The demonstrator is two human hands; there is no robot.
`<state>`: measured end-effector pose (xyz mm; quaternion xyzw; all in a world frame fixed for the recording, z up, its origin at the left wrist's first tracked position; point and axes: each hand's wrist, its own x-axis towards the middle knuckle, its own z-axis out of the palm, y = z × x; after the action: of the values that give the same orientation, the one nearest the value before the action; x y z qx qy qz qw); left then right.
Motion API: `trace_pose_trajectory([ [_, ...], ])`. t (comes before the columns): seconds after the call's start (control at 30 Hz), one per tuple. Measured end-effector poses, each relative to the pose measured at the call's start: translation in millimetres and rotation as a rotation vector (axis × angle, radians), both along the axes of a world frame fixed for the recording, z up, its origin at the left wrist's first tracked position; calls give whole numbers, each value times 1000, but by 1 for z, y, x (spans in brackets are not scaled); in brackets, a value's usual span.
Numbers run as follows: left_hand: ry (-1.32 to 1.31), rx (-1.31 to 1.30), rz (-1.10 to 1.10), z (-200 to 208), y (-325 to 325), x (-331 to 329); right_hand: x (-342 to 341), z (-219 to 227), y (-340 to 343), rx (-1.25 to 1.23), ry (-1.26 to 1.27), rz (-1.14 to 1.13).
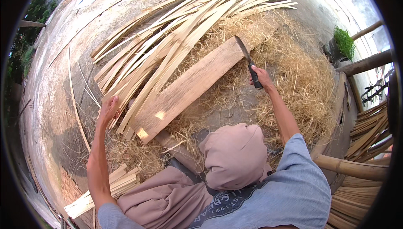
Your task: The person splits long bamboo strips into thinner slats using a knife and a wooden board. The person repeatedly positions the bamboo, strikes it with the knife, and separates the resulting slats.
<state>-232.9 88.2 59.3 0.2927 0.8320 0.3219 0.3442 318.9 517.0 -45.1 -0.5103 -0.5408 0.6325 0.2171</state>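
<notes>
My right hand (262, 78) is wrapped round the black handle of a long knife (243, 49). Its dark, slightly curved blade points up and left, at the far end of a wooden plank (191, 88). On the left, my left hand (110, 108) closes on the near ends of pale bamboo strips (145, 61) that fan out across the ground. Which strip the fingers grip is partly hidden. The plank slants from near my knees toward the far right, and some strips lie along its left edge.
Curly shavings (298, 78) heap around the plank. A small bundle of strips (121, 183) lies by my left forearm. Bamboo poles (350, 166) and stacked strips (373, 132) stand at the right. A single thin strip (74, 99) lies on the concrete floor (50, 111) at left.
</notes>
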Motion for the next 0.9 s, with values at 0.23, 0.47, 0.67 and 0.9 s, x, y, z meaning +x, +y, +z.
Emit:
trace_pose_trajectory([
  [0.23,-31,159,-60,97,-16,57,34,17,21,-77,248,-570],
  [0.47,-598,83,30,10,-33,171,-31,42,-83,658,-357,-143],
  [0.67,-474,-37,-57,-41,-49,188,-87,53,-103,1039,-839,356],
  [0.9,-646,-227,-143,-56,-128,172,-106,12,-66,721,-829,368],
])
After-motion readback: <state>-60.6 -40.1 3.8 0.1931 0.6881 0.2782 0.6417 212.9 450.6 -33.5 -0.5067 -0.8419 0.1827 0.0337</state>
